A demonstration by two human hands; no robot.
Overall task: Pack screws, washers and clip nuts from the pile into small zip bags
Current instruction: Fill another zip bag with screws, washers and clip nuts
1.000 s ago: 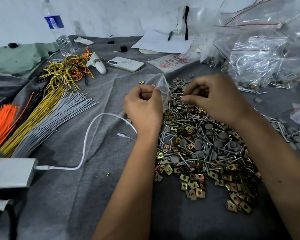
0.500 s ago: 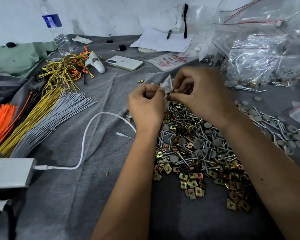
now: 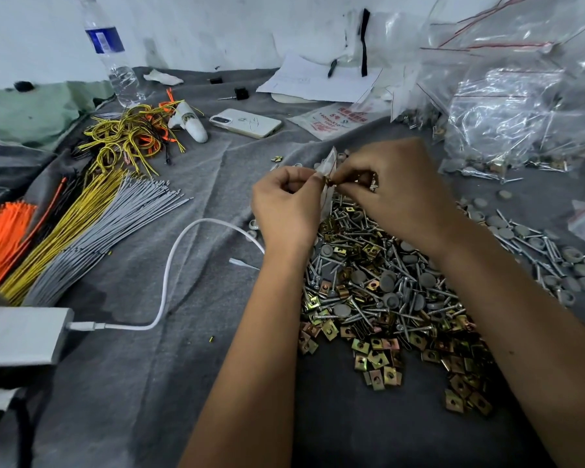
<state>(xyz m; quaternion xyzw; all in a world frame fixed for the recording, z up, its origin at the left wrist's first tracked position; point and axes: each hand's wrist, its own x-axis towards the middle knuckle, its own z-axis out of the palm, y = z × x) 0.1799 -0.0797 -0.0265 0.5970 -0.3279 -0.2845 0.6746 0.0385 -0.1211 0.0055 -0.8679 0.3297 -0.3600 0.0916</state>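
Observation:
A pile of screws, grey washers and brass clip nuts (image 3: 382, 292) lies on the grey cloth under my forearms. My left hand (image 3: 286, 207) pinches a small clear zip bag (image 3: 328, 170) at its mouth, holding it upright above the pile's far edge. My right hand (image 3: 399, 194) pinches brass clip nuts (image 3: 330, 181) at the bag's opening, and more small parts show between its curled fingers. The lower part of the bag hangs between my two hands.
Filled and empty plastic bags (image 3: 520, 106) heap at the back right, with loose screws and washers (image 3: 537, 251) below them. Bundles of grey, yellow and orange cable ties (image 3: 81, 231) lie left. A white charger (image 3: 21, 336), cable (image 3: 169, 268), phone (image 3: 245, 122) and water bottle (image 3: 110, 52) are around.
My right hand lifted from the pile with clip nuts and came to the mouth of the bag. My left hand kept hold of the bag and raised it slightly.

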